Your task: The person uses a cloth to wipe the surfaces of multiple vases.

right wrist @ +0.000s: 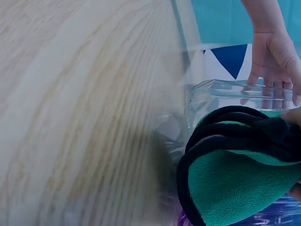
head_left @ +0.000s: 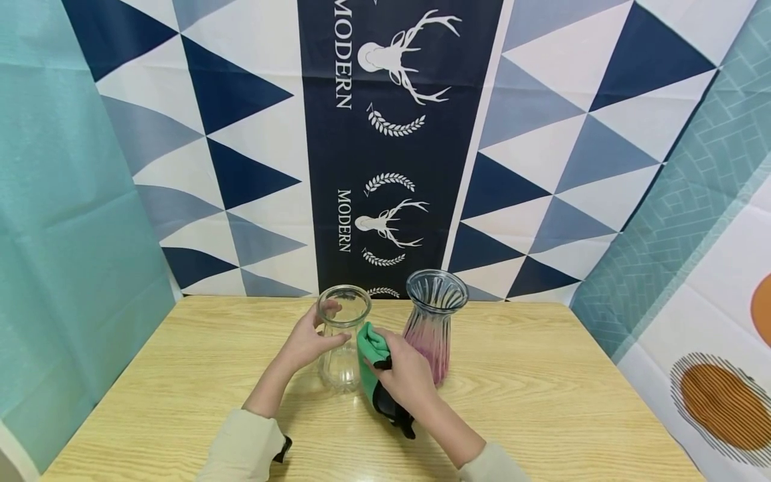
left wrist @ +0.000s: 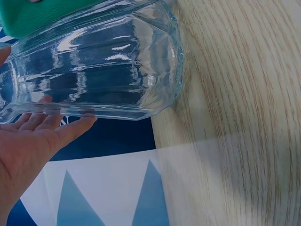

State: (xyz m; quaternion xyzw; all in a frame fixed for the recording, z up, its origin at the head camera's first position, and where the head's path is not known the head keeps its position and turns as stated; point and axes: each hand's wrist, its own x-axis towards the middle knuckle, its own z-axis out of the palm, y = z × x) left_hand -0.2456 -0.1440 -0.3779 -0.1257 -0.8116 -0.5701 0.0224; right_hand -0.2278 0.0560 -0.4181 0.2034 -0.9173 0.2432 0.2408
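Note:
A clear glass vase (head_left: 340, 367) with a thick rounded rim stands upright on the wooden table. My left hand (head_left: 306, 340) holds its upper part, fingers around the far left side and thumb across the front. In the left wrist view, the faceted glass wall (left wrist: 94, 70) lies along those fingers (left wrist: 40, 123). My right hand (head_left: 408, 376) grips a folded green cloth (head_left: 366, 375) with black edging, close against the vase's right side. Several folded layers of the cloth (right wrist: 230, 188) show in the right wrist view.
A second vase (head_left: 435, 325), grey-blue at its flared rim and pink lower down, stands just behind and right of my right hand. Behind the table (head_left: 542, 402) hangs a patterned fabric backdrop (head_left: 253, 167), with a teal curtain (head_left: 78, 268) on the left.

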